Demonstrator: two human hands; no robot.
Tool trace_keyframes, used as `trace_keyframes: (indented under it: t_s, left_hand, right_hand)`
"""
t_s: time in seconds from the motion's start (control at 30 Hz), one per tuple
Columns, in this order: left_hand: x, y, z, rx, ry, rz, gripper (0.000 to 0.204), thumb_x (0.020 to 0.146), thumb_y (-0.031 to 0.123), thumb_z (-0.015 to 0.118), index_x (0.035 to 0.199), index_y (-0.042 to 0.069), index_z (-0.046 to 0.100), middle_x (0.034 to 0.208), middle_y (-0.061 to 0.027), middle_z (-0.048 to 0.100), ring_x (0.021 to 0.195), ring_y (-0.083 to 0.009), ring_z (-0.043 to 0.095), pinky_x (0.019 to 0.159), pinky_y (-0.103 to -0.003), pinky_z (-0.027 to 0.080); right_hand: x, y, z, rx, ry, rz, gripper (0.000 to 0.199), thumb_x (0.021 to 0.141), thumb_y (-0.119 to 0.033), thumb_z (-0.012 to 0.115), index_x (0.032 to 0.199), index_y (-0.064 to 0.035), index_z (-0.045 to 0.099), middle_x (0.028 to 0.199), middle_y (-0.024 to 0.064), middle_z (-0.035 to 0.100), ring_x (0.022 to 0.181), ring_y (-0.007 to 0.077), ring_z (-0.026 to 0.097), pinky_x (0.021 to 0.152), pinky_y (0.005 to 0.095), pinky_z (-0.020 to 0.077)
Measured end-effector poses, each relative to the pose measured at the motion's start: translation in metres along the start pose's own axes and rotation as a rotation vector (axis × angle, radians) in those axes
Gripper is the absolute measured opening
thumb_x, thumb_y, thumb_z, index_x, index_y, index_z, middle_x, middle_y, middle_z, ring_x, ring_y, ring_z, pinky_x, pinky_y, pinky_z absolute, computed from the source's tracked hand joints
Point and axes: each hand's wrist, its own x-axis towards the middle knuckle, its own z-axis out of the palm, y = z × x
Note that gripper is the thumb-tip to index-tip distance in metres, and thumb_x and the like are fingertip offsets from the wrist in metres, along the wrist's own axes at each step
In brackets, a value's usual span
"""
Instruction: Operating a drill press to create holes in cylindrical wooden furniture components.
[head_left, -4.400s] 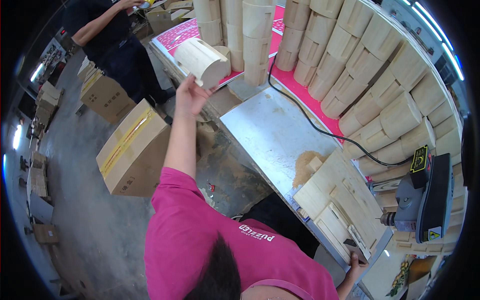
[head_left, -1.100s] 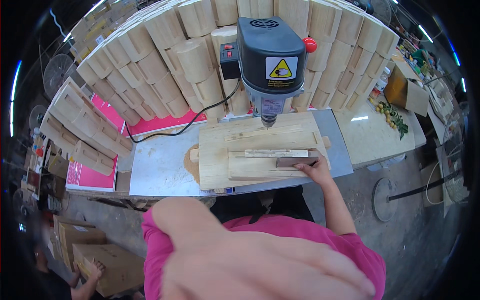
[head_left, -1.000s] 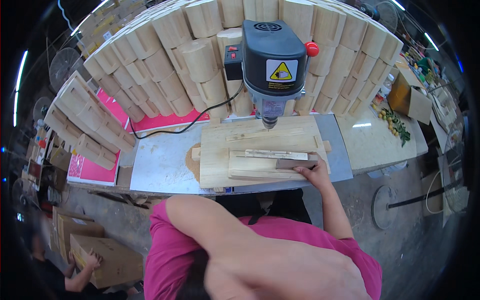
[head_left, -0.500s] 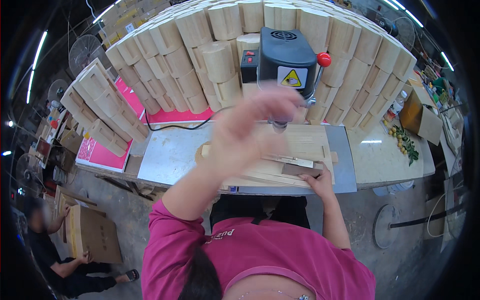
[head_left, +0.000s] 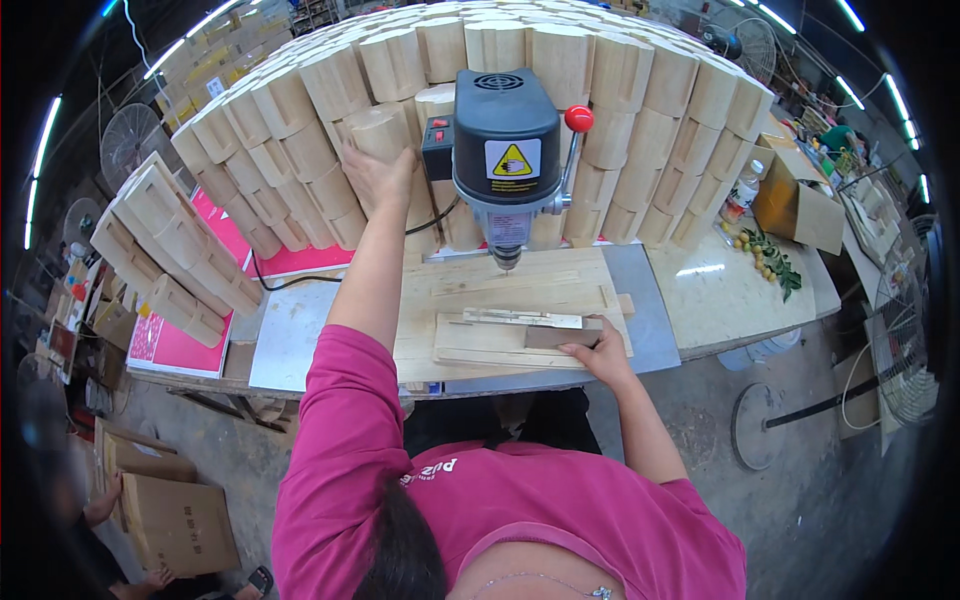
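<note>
My left hand (head_left: 380, 178) reaches far forward, its fingers wrapped around a pale wooden block (head_left: 381, 130) with rounded sides. That block sits at the top of a column in the stacked rows, left of the drill press (head_left: 507, 140). My right hand (head_left: 602, 354) lies at the wooden jig board (head_left: 470, 345), thumb and fingers closed on a small grey-brown block (head_left: 555, 337). Just beyond that block, a pale strip (head_left: 520, 317) lies along the jig. The drill chuck (head_left: 507, 256) hangs above the board behind it.
Tall rows of wooden blocks (head_left: 620, 75) wall off the back of the table. More stand at left on pink sheets (head_left: 180, 342). A black cable (head_left: 300, 285) crosses the tabletop. At right are a bottle (head_left: 742, 190), fruit with leaves (head_left: 770, 262) and an opened carton (head_left: 800, 200). Someone handles cartons (head_left: 180, 520) at lower left.
My left hand has swung from in front of the drill press, forward and left, onto a stacked block. My right hand stays on the small block. The whole view has shifted slightly.
</note>
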Motion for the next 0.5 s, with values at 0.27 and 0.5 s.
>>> trace_keyframes:
  t_s: [0.27, 0.5]
  left_hand:
    - [-0.001, -0.027, -0.048, -0.547, -0.139, 0.106, 0.062, 0.07, 0.02, 0.071, 0.12, -0.003, 0.041, 0.113, -0.0175, 0.053, 0.103, -0.0259, 0.052, 0.089, -0.033, 0.042]
    - [-0.044, -0.028, -0.159, -0.778, -0.561, -0.131, 0.053, 0.079, 0.013, 0.065, 0.125, -0.003, 0.044, 0.116, -0.0126, 0.055, 0.101, -0.0155, 0.054, 0.087, -0.028, 0.043]
  right_hand:
    - [-0.003, 0.0, 0.001, 0.083, -0.038, 0.035, 0.039, 0.071, -0.013, 0.072, 0.103, -0.0012, 0.054, 0.097, 0.0112, 0.057, 0.091, 0.0217, 0.056, 0.078, 0.0309, 0.0451]
    - [0.003, -0.028, -0.004, 0.181, -0.019, -0.056, 0.032, 0.071, -0.005, 0.07, 0.099, -0.004, 0.055, 0.096, 0.0038, 0.056, 0.092, 0.0135, 0.052, 0.079, 0.0262, 0.0426]
